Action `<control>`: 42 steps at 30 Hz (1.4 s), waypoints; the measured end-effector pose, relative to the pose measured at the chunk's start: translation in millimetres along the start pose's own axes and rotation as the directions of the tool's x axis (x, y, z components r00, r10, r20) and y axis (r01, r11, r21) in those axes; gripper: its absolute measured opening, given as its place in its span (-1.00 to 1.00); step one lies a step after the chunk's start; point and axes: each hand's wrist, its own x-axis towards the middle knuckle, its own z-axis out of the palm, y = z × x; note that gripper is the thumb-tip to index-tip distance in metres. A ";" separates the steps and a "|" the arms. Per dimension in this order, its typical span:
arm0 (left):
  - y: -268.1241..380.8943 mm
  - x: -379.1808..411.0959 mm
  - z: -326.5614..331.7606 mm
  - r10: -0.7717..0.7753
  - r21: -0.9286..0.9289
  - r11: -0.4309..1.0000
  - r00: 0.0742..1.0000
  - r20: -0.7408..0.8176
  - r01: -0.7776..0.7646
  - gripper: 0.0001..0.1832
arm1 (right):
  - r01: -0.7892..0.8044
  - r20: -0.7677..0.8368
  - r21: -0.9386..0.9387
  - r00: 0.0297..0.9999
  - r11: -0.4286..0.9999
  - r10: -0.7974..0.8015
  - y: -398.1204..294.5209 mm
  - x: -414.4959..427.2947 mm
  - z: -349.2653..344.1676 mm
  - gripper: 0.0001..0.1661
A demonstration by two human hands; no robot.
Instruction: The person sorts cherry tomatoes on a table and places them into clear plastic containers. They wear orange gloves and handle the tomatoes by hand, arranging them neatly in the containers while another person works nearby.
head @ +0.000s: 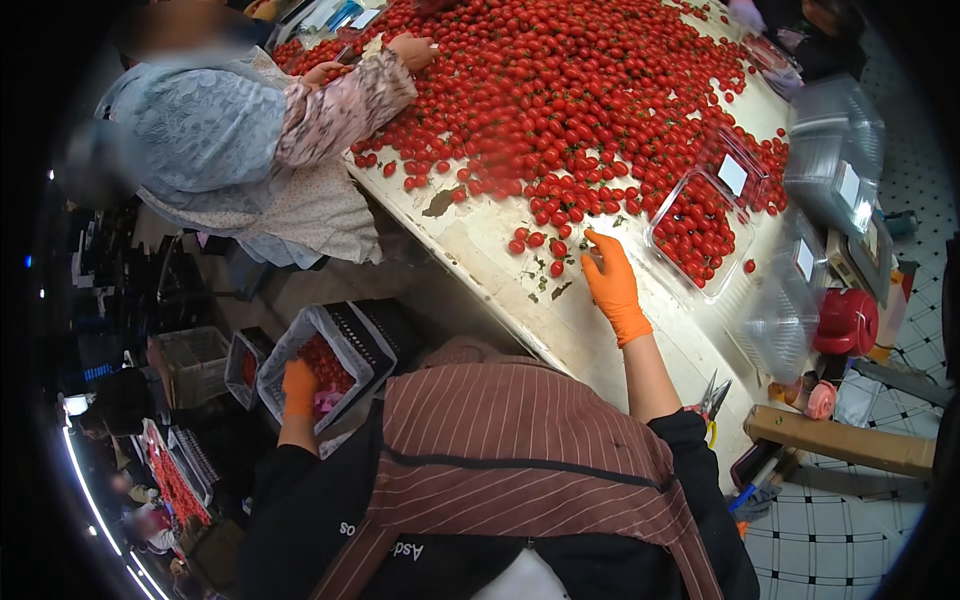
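My right hand [613, 283], in an orange glove, is over the white tabletop [480, 255] with its fingers apart and nothing seen between them. Close to its fingertips lie a few loose cherry tomatoes [557, 250] and scraps of green leaf [541, 283]. A large heap of cherry tomatoes [570, 97] spreads over the table beyond. To the right of that hand, a clear plastic clamshell box [731, 277] with its lid up is filled with tomatoes. My left hand [299, 386], also gloved in orange, is at a lined crate [360, 360] of tomatoes below the table; its fingers are hard to make out.
A co-worker's hand [412, 51] reaches into the heap at upper left. Stacked empty clamshells [836, 161] stand along the right edge, with a red kettle-like vessel [846, 322] beside them. Scissors [711, 401] lie near my right forearm. Another crate [191, 360] is at left.
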 end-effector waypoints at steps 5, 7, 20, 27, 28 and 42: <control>62.9 15.2 -27.2 0.262 -0.279 0.922 0.963 -0.065 -0.270 -0.62 | 0.062 0.044 -0.202 0.998 0.977 -0.055 -10.1 3.9 2.7 -0.34; 186.9 -8.9 -82.7 0.433 -0.591 0.636 0.864 -0.259 -0.496 -0.67 | 0.027 0.093 -0.287 0.996 0.958 0.000 -18.9 4.1 5.9 -0.11; 482.8 -22.4 -132.9 0.793 -0.548 0.516 0.609 0.016 -0.658 0.12 | 0.002 0.186 -0.242 0.982 0.970 0.044 1.1 49.6 47.8 -0.01; 475.9 6.2 -112.5 0.863 -0.835 0.109 0.468 -0.190 -0.540 -0.12 | -0.080 0.109 0.166 0.992 0.983 0.062 18.0 55.5 59.1 -0.07; 475.0 15.3 -108.0 0.876 -0.888 0.084 0.459 -0.151 -0.452 -0.14 | -0.181 0.150 0.283 0.978 0.942 0.143 12.6 58.4 56.3 -0.09; 501.7 -82.2 -179.5 0.936 -0.782 -0.039 0.250 -0.246 -0.622 -0.30 | -0.185 -0.028 0.630 0.965 0.754 0.260 -17.0 2.9 -10.0 -0.17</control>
